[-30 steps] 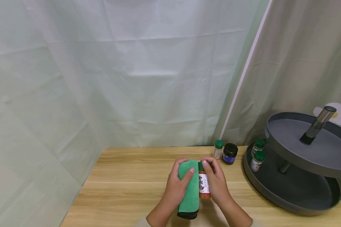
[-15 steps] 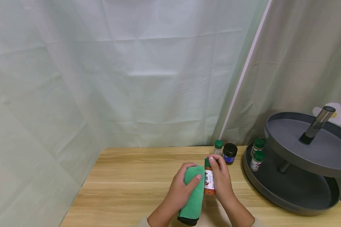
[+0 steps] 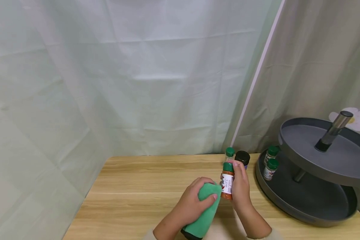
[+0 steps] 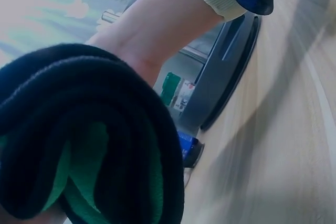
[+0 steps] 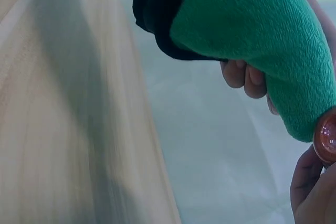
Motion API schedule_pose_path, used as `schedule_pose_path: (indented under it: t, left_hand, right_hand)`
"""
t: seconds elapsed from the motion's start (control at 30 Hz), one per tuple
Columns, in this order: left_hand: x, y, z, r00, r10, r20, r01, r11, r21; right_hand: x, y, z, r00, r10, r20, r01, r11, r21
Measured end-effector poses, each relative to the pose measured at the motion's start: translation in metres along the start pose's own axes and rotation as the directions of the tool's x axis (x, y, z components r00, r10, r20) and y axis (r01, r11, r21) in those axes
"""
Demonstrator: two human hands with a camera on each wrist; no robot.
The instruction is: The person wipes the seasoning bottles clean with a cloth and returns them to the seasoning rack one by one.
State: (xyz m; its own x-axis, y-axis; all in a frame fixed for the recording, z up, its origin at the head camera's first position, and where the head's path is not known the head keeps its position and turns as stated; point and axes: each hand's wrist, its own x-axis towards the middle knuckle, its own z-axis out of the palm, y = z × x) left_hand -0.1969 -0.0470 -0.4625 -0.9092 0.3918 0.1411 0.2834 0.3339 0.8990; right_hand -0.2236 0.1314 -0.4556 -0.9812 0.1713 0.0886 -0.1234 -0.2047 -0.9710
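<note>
My left hand (image 3: 195, 201) grips a folded green cloth (image 3: 206, 213) with a black edge, thumb across its front. In the left wrist view the dark rolled end of the cloth (image 4: 94, 129) fills the lower left. My right hand (image 3: 241, 186) holds a spice jar (image 3: 227, 183) with a green cap, white label and reddish contents, thumb up near the cap. The cloth's upper end meets the jar's side in the head view. The right wrist view shows the jar's round reddish base (image 5: 328, 135) against the green cloth (image 5: 262, 30), with left fingertips (image 5: 254, 80) below the fabric.
Behind the right hand stand another green-capped jar (image 3: 229, 154) and a black-lidded jar (image 3: 242, 158). A grey two-tier turntable rack (image 3: 312, 213) occupies the right, with two green-capped jars (image 3: 270, 169) on its lower tier. Curtains (image 3: 168, 83) hang behind the wooden table (image 3: 132, 186).
Both hands have shifted right with the cloth and the spice jar. The cloth now leans further over, and the jar has turned and risen slightly, overlapping the jars behind.
</note>
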Motion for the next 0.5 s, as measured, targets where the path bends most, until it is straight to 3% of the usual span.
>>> schedule_pose_path:
  t: [0.23, 0.5]
  left_hand:
    - [0.001, 0.0, 0.002, 0.995, -0.061, -0.083, 0.058, 0.997, -0.042]
    - [0.003, 0.004, -0.002, 0.971, -0.155, -0.181, 0.114, 0.969, -0.219]
  right_hand:
    - [-0.006, 0.002, 0.007, 0.998, 0.037, 0.052, -0.037, 0.999, -0.013]
    - [-0.012, 0.007, 0.015, 0.987, 0.013, 0.16, -0.011, 1.0, -0.016]
